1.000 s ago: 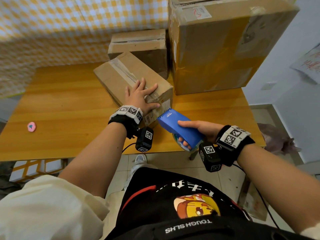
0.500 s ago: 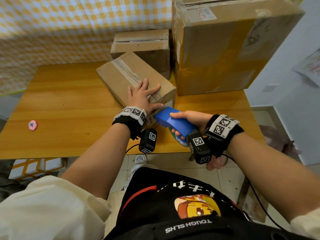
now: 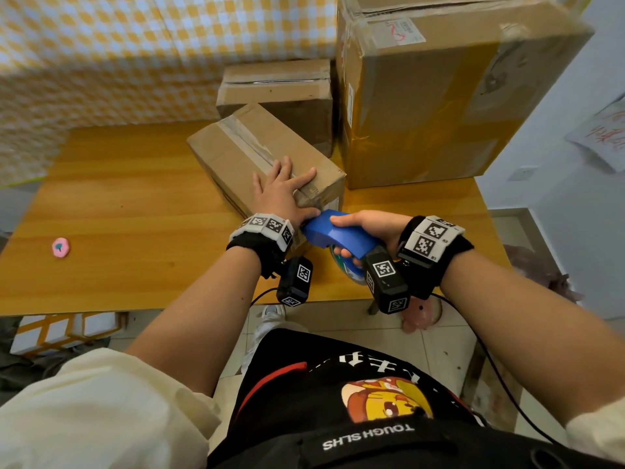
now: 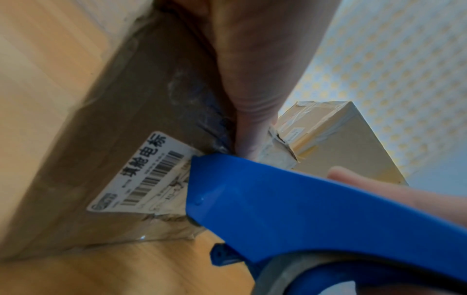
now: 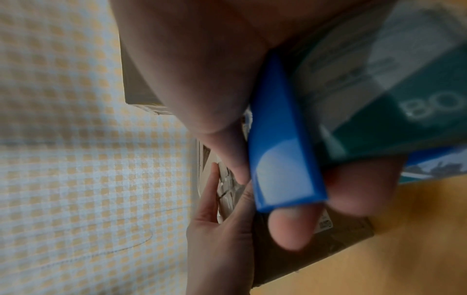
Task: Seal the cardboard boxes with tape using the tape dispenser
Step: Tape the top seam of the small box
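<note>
A small cardboard box [image 3: 257, 147] lies slanted on the wooden table [image 3: 118, 214], with old tape along its top seam. My left hand [image 3: 280, 191] lies flat on the box's near end, fingers spread, thumb over the near edge. My right hand [image 3: 368, 228] grips the blue tape dispenser [image 3: 338, 233], whose nose touches the box's near face beside the white label [image 4: 141, 175]. In the left wrist view the dispenser [image 4: 303, 209] meets the box [image 4: 113, 139] just below my thumb. The right wrist view shows the dispenser [image 5: 283, 143] with the tape roll [image 5: 394, 89] behind my fingers.
A large box [image 3: 439, 96] stands at the back right, and a medium box [image 3: 277, 93] sits behind the small one. A pink round object [image 3: 61, 248] lies near the table's left front edge. A yellow checked cloth [image 3: 118, 52] hangs behind.
My right hand has brought the dispenser up and to the left, from beside the box to its near face under my left thumb. The left hand has stayed on the box.
</note>
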